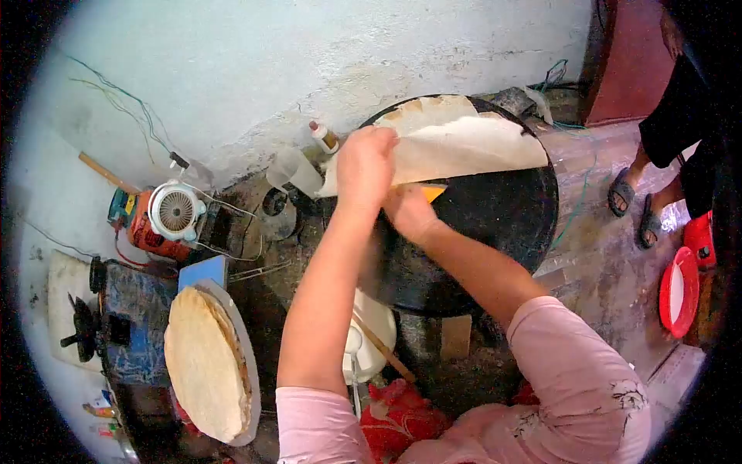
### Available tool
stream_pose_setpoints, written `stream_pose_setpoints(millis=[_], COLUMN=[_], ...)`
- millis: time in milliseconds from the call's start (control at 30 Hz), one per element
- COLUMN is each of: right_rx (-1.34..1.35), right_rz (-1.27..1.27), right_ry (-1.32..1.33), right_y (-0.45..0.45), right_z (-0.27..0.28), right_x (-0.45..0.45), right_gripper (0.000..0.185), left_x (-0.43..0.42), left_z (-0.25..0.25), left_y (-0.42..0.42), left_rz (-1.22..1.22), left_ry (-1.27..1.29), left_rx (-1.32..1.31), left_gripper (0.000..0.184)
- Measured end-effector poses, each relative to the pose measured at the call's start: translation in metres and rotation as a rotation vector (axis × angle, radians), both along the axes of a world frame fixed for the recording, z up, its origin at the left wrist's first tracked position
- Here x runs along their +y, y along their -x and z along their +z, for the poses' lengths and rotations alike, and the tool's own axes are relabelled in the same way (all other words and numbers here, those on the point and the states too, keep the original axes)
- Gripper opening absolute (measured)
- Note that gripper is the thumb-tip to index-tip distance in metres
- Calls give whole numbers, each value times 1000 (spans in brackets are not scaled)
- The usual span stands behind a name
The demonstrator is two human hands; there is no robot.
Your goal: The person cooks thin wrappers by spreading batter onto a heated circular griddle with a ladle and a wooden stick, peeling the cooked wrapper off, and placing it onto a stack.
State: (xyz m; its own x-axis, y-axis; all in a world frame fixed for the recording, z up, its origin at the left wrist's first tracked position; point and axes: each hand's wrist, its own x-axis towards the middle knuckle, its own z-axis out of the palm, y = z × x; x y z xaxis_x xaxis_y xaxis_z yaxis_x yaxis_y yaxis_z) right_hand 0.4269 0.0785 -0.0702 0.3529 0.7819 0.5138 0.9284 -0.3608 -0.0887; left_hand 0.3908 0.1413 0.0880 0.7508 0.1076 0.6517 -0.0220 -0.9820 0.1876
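A large, thin flatbread [464, 151] lies folded over on the far half of a round black griddle [495, 220]. My left hand [366, 166] is closed on the flatbread's left end, near the griddle's rim. Just right of it, my right hand [410, 210] grips a yellow scraper [431, 191], whose blade shows beyond the fingers at the near edge of the flatbread. The scraper's handle is hidden in the hand. Bare black surface shows on the near half of the griddle.
At left, a stack of flatbreads [205, 363] lies on a round board. Behind are a blower [175, 213], a clear jug [295, 172] and a small bottle [325, 138]. A white bucket [379, 329] stands below the griddle. At right are a person's sandalled feet [622, 193] and a red basin [680, 292].
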Motion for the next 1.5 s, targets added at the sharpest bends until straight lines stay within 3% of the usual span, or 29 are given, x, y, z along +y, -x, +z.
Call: stream_pose_setpoints(millis=[33,67,100,167,200,267,300,367,433,467,533,567,633,833,900,1000,1067,1167,1200,1233,1267,1300,1367,1400,1433,1500], right_rx=[33,-6,282,276,410,281,21,-28,-26,-27,356,353,408,440,443,548,809,1044,1045,1157,1266,1477,2037,2103,2105,1910], right_rz=[-75,-158,-137,-125,59,179,106,336,374,373,110,101,26,-49,-41,22,46,42,54,54,54,80,162,156,165,66], right_ry=[72,-26,-83,-301,-256,-15,175,354,89,87,333,328,117,-71,-134,-20,157,187,196,38,-123,-227,-671,-724,-705,-450], right_y=[-10,-22,-29,-14,-3,37,59,85,92,93,95,90,80,75,74,72,72,75,76,77,76,73,77,78,78,74], right_z=[11,2,1,18,13,16,30,50,47,55,78,74,61,56,57,61,64,74,69,58,47,37,59,70,72,66], right_x=[-9,-11,-23,-56,-87,-144,-170,-225,-257,-269,-288,-296,-311,-335,-341,-352,-354,-350,-350,-351,-352,-354,-343,-332,-329,-325], right_gripper=[12,11,15,29,33,36,36,34,31,31,32,32,39,35,31,34,46,46,46,40,35,38,44,52,52,50], left_x=[-9,-20,-34,-54,-61,-72,-75,-66,-68,-70,-64,-62,-53,-36,-43,-62,-76,-93,-98,-101,-95,-90,-76,-50,-48,-33], left_z=[6,9,14,7,-1,-21,-31,-65,-85,-90,-108,-114,-108,-51,-44,-64,-95,-120,-117,-114,-129,-144,-183,-217,-193,-184], left_y=[1,7,18,42,56,89,106,129,141,142,139,137,129,128,138,160,182,209,215,222,231,234,238,243,232,231], left_rz=[-15,-66,-118,-155,-203,-230,-214,-231,-151,-112,-88,-65,24,127,105,-43,-91,-202,-154,-103,22,40,760,767,888,800], left_ry=[-84,-116,-148,-196,-185,-180,-186,-239,-126,-63,35,137,271,459,349,80,46,91,165,239,143,147,570,1254,1837,2184], left_rx=[39,39,37,63,17,-17,-5,106,112,141,91,47,5,-139,-159,-64,147,470,471,470,431,432,229,171,74,48], left_gripper=[12,13,14,17,18,20,22,24,25,24,22,20,12,19,22,25,27,36,39,43,66,66,91,104,86,58])
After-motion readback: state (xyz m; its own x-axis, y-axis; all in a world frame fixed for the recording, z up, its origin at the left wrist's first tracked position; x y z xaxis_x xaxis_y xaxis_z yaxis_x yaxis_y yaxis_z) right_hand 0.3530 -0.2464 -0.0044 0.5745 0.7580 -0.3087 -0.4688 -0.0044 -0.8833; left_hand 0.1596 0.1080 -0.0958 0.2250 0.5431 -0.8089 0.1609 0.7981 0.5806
